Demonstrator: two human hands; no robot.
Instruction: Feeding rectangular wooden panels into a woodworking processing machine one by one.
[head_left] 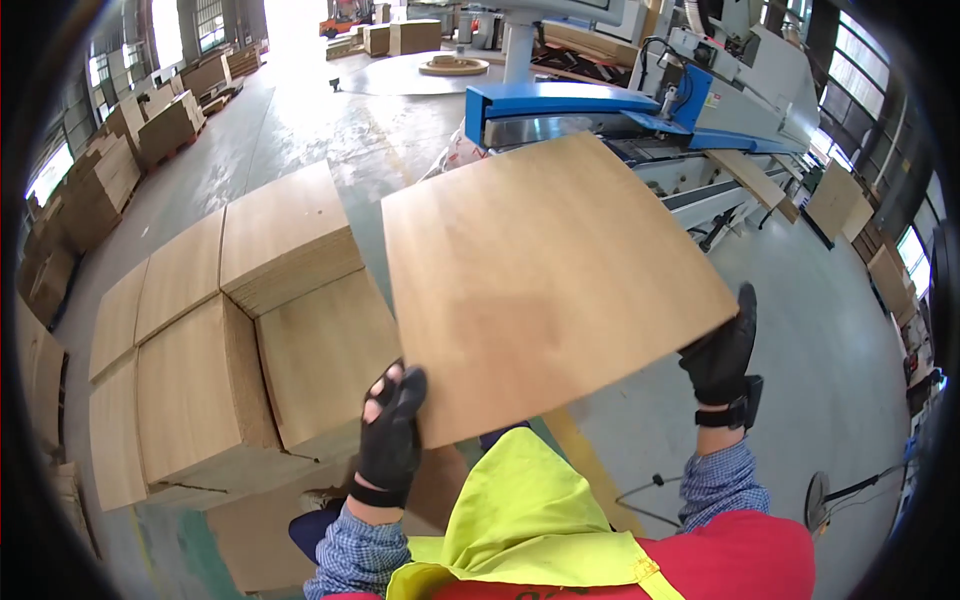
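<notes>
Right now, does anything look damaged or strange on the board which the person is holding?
Yes: the wooden panel held between the left hand and the right hand has a darker patch below its middle, which stands out from the paler wood. It may be a stain or only a shadow; I cannot tell.

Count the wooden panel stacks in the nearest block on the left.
6: back-left stack, back-middle stack, back-right stack, front-left stack, front-middle stack, lower front-right stack. The held panel may hide more.
</notes>
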